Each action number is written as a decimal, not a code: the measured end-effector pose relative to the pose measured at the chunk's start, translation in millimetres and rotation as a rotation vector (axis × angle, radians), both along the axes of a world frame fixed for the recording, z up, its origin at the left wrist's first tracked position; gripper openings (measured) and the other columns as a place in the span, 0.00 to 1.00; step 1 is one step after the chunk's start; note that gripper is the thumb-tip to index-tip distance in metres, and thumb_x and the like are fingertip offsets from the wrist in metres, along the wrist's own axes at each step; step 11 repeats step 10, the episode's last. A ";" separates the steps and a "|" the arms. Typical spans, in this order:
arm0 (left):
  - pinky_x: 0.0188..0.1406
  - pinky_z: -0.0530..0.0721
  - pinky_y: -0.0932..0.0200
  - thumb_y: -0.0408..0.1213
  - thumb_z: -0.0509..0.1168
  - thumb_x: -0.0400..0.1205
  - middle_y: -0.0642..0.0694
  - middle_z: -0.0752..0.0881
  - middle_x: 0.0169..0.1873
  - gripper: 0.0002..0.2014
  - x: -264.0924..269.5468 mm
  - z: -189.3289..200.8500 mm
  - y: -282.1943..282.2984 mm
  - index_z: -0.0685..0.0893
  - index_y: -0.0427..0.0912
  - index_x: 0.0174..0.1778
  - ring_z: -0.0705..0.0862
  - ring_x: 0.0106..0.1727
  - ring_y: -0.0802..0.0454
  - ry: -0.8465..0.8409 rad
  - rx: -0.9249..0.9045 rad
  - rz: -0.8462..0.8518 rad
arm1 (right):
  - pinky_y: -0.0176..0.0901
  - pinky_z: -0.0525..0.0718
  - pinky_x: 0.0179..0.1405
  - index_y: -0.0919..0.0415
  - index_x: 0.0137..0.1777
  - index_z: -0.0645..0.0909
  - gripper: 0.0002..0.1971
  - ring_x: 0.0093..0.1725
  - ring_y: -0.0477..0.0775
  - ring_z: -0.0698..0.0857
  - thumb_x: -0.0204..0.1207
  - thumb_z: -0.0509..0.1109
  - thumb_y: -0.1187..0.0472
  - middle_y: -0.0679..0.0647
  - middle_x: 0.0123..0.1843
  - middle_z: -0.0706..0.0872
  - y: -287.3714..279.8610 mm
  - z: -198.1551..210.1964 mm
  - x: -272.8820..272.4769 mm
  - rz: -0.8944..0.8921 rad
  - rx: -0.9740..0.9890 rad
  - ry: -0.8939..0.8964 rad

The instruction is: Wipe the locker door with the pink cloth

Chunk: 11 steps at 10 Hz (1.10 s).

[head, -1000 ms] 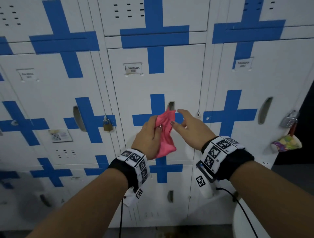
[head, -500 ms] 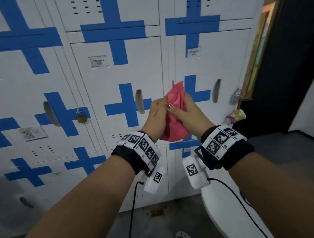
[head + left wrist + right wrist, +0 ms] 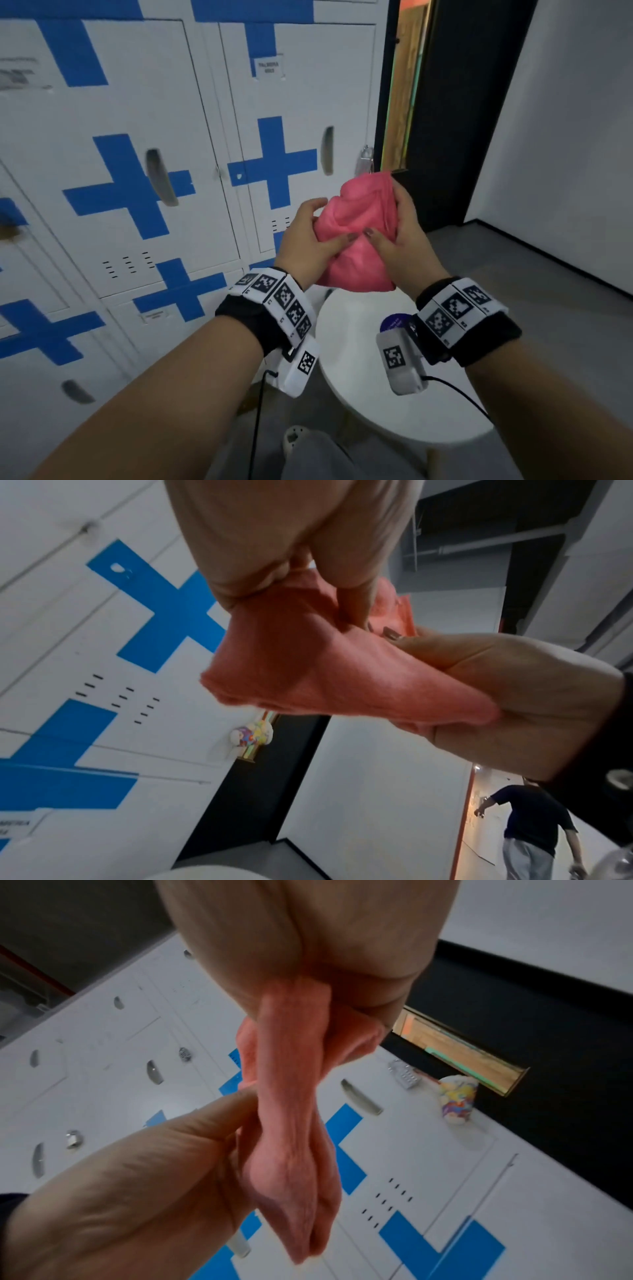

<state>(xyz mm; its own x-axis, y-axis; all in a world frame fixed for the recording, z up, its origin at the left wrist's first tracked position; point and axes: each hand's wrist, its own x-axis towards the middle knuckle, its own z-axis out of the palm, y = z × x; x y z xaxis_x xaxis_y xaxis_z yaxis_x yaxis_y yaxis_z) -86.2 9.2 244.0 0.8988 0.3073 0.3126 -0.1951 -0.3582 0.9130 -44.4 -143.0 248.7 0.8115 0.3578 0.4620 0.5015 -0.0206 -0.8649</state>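
The pink cloth (image 3: 356,236) is bunched in folds between both hands, held in the air away from the lockers. My left hand (image 3: 308,240) grips its left side with the thumb pressed on top. My right hand (image 3: 397,236) grips the right side, fingers curled round the back. In the left wrist view the pink cloth (image 3: 325,666) is pinched by the left hand (image 3: 298,569) and the right hand (image 3: 496,685). In the right wrist view the cloth (image 3: 291,1123) hangs as a long fold. The white locker door (image 3: 308,102) with a blue cross stands behind and to the left.
A round white table (image 3: 359,377) sits below my hands with a purple object (image 3: 395,320) on it. A padlock (image 3: 364,161) hangs at the right locker's edge. A dark doorway (image 3: 462,102) and grey wall lie to the right. Another person (image 3: 534,829) walks in the distance.
The view has swung right and down, so the lockers have shifted left. Both hands have moved the cloth away from the locker door and have bunched it up over the white table.
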 end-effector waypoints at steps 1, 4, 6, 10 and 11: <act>0.52 0.86 0.46 0.51 0.76 0.71 0.53 0.85 0.48 0.27 6.5 -16.0 -18.9 0.72 0.52 0.61 0.86 0.48 0.54 0.062 0.070 -0.028 | 0.45 0.76 0.69 0.42 0.79 0.54 0.36 0.68 0.42 0.76 0.78 0.64 0.70 0.49 0.73 0.72 -25.0 -16.6 3.9 -0.065 0.017 0.048; 0.44 0.87 0.56 0.33 0.76 0.71 0.49 0.82 0.49 0.37 19.8 -73.8 -43.6 0.63 0.55 0.70 0.86 0.48 0.53 0.281 0.035 -0.253 | 0.19 0.74 0.37 0.47 0.46 0.82 0.15 0.43 0.44 0.81 0.78 0.60 0.69 0.42 0.44 0.84 -68.5 -90.0 9.8 -0.305 -0.276 0.111; 0.56 0.84 0.44 0.29 0.65 0.67 0.43 0.81 0.54 0.25 31.8 -113.6 -50.1 0.81 0.52 0.59 0.83 0.54 0.44 0.417 0.297 -0.233 | 0.46 0.82 0.52 0.50 0.55 0.87 0.13 0.47 0.55 0.83 0.73 0.67 0.64 0.57 0.50 0.85 -83.9 -131.5 17.2 -0.286 -0.628 0.165; 0.71 0.69 0.56 0.31 0.56 0.83 0.39 0.73 0.73 0.23 35.2 -153.3 -57.0 0.68 0.38 0.77 0.72 0.73 0.42 0.661 0.502 -0.364 | 0.45 0.78 0.61 0.58 0.65 0.81 0.22 0.60 0.61 0.80 0.70 0.64 0.70 0.62 0.59 0.82 -83.7 -212.8 22.2 -0.233 -0.849 0.331; 0.71 0.69 0.56 0.31 0.56 0.83 0.39 0.73 0.73 0.23 35.2 -153.3 -57.0 0.68 0.38 0.77 0.72 0.73 0.42 0.661 0.502 -0.364 | 0.45 0.78 0.61 0.58 0.65 0.81 0.22 0.60 0.61 0.80 0.70 0.64 0.70 0.62 0.59 0.82 -83.7 -212.8 22.2 -0.233 -0.849 0.331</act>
